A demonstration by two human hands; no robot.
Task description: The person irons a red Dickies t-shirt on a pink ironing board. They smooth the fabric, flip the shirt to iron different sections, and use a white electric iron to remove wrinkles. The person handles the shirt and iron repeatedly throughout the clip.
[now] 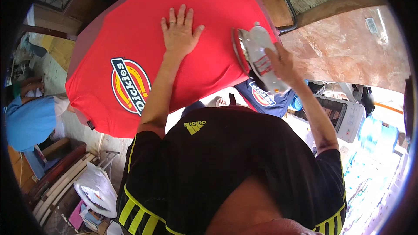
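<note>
A red shirt (209, 30) with a round printed emblem lies spread over a board in front of me. My left hand (180, 30) rests flat on the cloth with its fingers apart, a ring on one of them. In my right hand (282, 66) is a clothes iron (260, 56), white and grey with a red-edged soleplate. The iron stands tilted at the shirt's right edge, its soleplate turned toward the cloth; whether it touches the fabric I cannot tell. Below it hangs a dark blue garment (263, 95) with a similar emblem.
Beyond the board's right corner stands a chair (272, 2) with a dark frame. A white washing machine (344, 117) is at the right. On the left, another person in a blue garment (30, 122) is partly visible, above a white plastic bag (96, 187).
</note>
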